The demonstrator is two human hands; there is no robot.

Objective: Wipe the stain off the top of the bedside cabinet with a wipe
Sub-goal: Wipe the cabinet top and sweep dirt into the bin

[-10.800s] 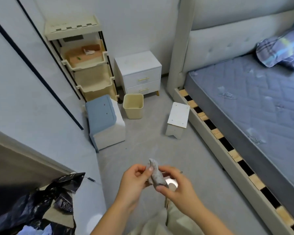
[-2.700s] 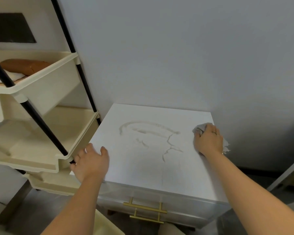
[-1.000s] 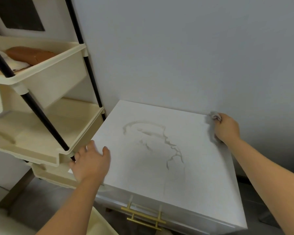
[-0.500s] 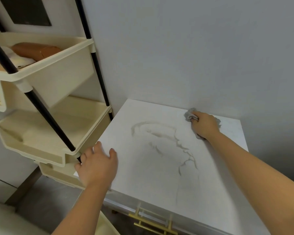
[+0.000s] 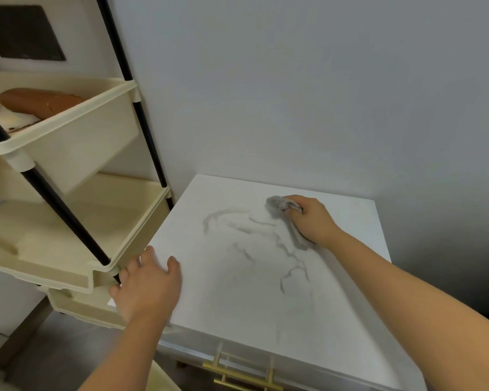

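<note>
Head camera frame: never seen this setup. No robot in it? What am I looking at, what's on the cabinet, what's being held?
There is no robot here: a person does the job with bare hands. The only view comes from a wide-angle camera worn on the person's head, looking forward and down.

The white surface is the top of a bedside cabinet. On it is a grey-brown stain of curved and branching streaks, not yet wiped away.

The right hand grips a crumpled grey wipe and presses it onto the top at the stain's far right edge. The left hand rests flat, fingers straight, on the near left corner.

A gold drawer handle shows below the top. Left of the cabinet stands a cream shelf rack with black poles.
</note>
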